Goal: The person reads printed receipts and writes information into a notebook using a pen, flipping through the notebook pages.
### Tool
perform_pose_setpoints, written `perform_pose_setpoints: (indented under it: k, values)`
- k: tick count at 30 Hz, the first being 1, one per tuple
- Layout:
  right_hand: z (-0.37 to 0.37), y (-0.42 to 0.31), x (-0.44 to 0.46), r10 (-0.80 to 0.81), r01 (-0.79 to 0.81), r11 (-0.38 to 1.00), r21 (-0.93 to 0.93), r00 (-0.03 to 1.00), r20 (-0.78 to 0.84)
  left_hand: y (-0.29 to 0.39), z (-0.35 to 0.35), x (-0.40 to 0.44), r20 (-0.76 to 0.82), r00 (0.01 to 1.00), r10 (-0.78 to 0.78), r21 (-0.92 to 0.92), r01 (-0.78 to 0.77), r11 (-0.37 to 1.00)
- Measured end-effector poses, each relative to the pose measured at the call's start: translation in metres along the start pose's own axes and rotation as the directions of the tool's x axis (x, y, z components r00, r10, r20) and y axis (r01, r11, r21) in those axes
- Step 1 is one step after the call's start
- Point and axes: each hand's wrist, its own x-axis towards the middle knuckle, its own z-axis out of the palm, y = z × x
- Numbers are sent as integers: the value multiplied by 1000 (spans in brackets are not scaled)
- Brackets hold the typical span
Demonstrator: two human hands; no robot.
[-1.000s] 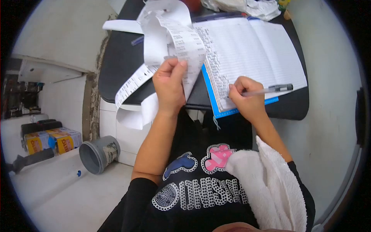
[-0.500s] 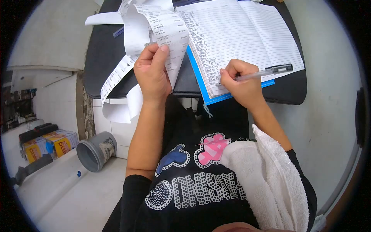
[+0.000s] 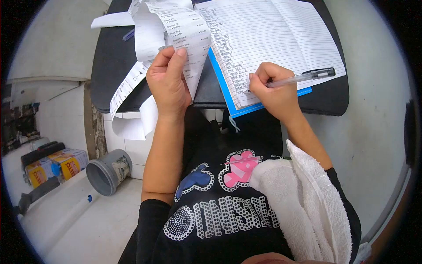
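Observation:
A long printed receipt (image 3: 187, 33) curls over the left part of the black table (image 3: 116, 53), its lower loop hanging past the front edge. My left hand (image 3: 169, 81) pinches it between thumb and fingers. To the right lies an open lined notebook (image 3: 272, 42) with a column of handwriting down its left side, on top of a blue cover (image 3: 225, 88). My right hand (image 3: 276, 90) grips a clear pen with a black cap (image 3: 303, 77), its tip at the lower lines of the handwriting.
Another pen (image 3: 128, 35) lies on the table beside the receipt. A grey bucket (image 3: 109, 171) is tipped on the floor at the left, near yellow and white boxes (image 3: 66, 163). A white towel (image 3: 303, 198) hangs over the black shirt.
The view has shifted, so the table and both hands appear lower-left to higher in the frame. Both hands keep their holds, and the pen tip stays at the lower lines of writing.

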Motion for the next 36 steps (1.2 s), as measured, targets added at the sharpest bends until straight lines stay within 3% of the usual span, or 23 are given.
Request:
perform_pose_setpoints:
  k: [17, 19, 20, 22, 23, 30, 36]
  values:
    - [0, -4, 2, 36, -36, 999, -20, 999, -15, 5, 9, 1, -57, 997, -44, -10, 43, 999]
    - [0, -5, 3, -21, 17, 994, -107, 999, -32, 10, 1, -3, -110, 992, -61, 202, 83, 976]
    - [1, 2, -4, -89, 81, 987, -139, 995, -46, 6, 3, -8, -138, 990, 12, 295, 29, 955]
    - [-2, 4, -4, -88, 82, 993, -88, 994, -62, 5, -3, -8, -135, 991, 5, 401, 50, 915]
    - [-2, 2, -4, -95, 91, 994, -54, 993, -73, 7, 4, -8, -156, 987, -45, 269, 87, 959]
    - [-1, -6, -3, -57, 58, 998, 23, 997, -51, 1, -4, -4, -18, 996, -83, -1, 83, 997]
    - [-3, -4, -3, -118, 118, 993, -7, 992, -37, 3, -2, -4, -8, 998, -66, -2, 66, 998]
